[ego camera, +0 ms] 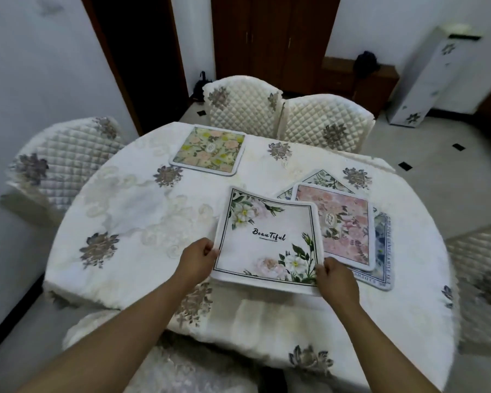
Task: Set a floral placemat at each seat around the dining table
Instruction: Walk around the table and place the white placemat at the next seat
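Since both edges droop, that white placemat point(267, 239) looks light and floppy; left hand point(197, 258) and right hand point(335, 279) grip it, pinching its near corners, just beside the pink placemat point(343, 222).

The white placemat point(267, 236) bore green-leaved blooms and black script; another placemat point(340, 222) was pink floral, a third point(210, 150) green with peach and yellow flowers.

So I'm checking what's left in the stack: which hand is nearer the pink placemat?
Right. The right hand sits just below the pink placemat, near its lower left corner; the left hand is across the white placemat.
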Tool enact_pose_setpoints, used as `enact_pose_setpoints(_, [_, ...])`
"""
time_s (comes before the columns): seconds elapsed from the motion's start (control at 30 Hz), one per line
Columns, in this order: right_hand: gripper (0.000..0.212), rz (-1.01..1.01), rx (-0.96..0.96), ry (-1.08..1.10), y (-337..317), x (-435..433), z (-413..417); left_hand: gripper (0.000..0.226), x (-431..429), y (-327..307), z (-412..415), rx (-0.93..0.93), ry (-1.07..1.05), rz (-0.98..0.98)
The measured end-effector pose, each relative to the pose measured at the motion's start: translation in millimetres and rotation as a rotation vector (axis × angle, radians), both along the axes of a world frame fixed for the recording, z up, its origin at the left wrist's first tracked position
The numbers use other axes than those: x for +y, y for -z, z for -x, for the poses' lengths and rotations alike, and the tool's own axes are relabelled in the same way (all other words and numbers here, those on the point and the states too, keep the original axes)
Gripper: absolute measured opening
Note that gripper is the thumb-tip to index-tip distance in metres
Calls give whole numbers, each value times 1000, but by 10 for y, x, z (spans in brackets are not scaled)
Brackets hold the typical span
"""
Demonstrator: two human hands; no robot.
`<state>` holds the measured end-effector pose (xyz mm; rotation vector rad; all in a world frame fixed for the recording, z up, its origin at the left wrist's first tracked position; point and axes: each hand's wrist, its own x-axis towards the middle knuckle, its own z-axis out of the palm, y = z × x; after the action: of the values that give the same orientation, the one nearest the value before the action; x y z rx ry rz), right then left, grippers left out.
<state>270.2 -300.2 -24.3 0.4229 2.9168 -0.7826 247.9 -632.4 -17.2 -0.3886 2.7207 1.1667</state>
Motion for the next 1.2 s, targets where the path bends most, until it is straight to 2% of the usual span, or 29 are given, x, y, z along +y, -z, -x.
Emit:
enact_pose_setpoints(0.2, [31,-10,34,-101,-126,-713,-335,25,-775,-261,-289,38,8,97])
enact_pose_setpoints(0.53, [29,-15,26,-233,23,-1331,-235,16,-1366,-149,-423,79,-117,125])
enact_pose_setpoints(0.93, [32,-52,-131,-80,552,-1855,-291,12,-1862,430,-57,4,39,75])
enact_pose_setpoints(1.2, [30,-133,-211,-13,906,-2170,-488,10,-2089,876,-111,-74,138,23])
